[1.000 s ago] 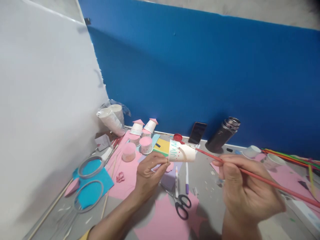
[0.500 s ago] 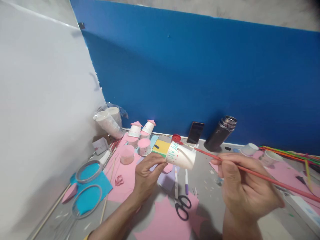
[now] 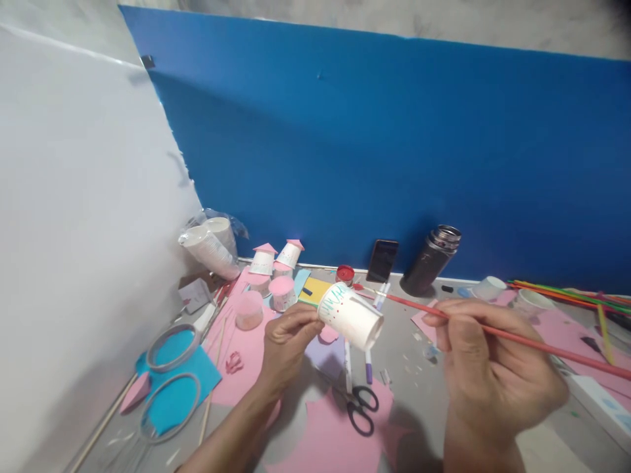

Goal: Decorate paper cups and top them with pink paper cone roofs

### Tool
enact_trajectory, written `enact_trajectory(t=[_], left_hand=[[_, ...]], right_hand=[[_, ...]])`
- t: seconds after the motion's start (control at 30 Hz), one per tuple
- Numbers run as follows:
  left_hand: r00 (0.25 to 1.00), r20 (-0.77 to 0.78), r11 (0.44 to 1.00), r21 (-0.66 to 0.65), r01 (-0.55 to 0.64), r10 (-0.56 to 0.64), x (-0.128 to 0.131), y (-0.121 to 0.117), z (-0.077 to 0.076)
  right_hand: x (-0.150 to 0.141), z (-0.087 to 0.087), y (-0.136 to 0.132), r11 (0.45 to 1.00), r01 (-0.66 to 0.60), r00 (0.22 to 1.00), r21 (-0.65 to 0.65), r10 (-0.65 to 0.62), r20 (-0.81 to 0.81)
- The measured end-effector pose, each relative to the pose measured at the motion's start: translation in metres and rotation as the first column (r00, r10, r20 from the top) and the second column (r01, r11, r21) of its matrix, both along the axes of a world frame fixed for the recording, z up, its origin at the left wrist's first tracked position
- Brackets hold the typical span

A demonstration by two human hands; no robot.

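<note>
Between the fingers and thumb of my left hand [image 3: 290, 338] is a white paper cup [image 3: 352, 316], pinched near its rim and tipped on its side, its base toward the lower right. Green zigzag lines and red dots mark its wall. My right hand [image 3: 493, 368] grips a long red-handled paintbrush [image 3: 424, 307] like a pen. The brush's red-tinted tip points left, beside the cup's upper edge; whether it touches the cup I cannot tell. Just behind the tip stands a small open pot of red paint [image 3: 345, 274].
Several decorated cups with pink tops [image 3: 282, 293] stand at back left, near bagged paper cups [image 3: 210, 246]. Black-handled scissors [image 3: 362, 410] lie on pink paper [image 3: 325, 440] in front. A dark flask [image 3: 431, 259] and a phone [image 3: 383, 260] stand by the blue board [image 3: 384, 151].
The cup has tilted further, its base end now lower. My right hand and the paintbrush have shifted slightly right, away from the cup. The view has moved a little.
</note>
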State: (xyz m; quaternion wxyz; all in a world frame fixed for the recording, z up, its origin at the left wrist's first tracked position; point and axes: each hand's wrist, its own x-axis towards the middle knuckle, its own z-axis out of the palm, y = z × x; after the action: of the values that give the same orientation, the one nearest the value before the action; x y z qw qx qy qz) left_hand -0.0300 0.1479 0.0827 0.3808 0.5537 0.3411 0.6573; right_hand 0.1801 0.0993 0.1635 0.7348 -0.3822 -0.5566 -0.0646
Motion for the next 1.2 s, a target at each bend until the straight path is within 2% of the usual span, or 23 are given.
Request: enact_trajectory(t=[0.23,0.33,0.47,0.7,0.87,1.0,1.2], left_hand=[[0.999,0.028,0.995,-0.092,0.039,-0.036,0.001,0.002,-0.002],[0.998,0.038,0.991,-0.121,0.058,-0.053,-0.001,0.004,-0.003],[0.995,0.048,0.985,-0.145,0.096,-0.090,-0.004,0.008,-0.010],[0.979,0.111,0.967,-0.170,0.188,-0.171,-0.004,0.010,-0.020],[0.975,0.131,0.961,-0.186,0.204,-0.181,-0.003,0.010,-0.020],[0.970,0.159,0.954,-0.211,0.215,-0.184,-0.004,0.010,-0.020],[0.939,0.303,0.927,-0.279,0.249,-0.161,0.000,0.007,-0.010]], right_hand=[[0.001,0.003,-0.002,0.996,-0.069,0.996,-0.063,0.073,0.052],[-0.001,0.002,-0.004,0.996,-0.056,0.998,-0.075,0.056,-0.005],[-0.002,0.000,-0.005,0.997,-0.052,0.997,-0.064,0.048,-0.068],[-0.003,0.002,-0.007,0.992,-0.094,0.994,-0.079,0.089,-0.062],[-0.003,0.003,-0.007,0.993,-0.103,0.994,-0.060,0.101,-0.031],[-0.001,0.001,-0.008,0.993,-0.097,0.994,-0.072,0.093,-0.066],[-0.002,-0.001,-0.008,0.993,-0.088,0.994,-0.078,0.083,-0.064]])
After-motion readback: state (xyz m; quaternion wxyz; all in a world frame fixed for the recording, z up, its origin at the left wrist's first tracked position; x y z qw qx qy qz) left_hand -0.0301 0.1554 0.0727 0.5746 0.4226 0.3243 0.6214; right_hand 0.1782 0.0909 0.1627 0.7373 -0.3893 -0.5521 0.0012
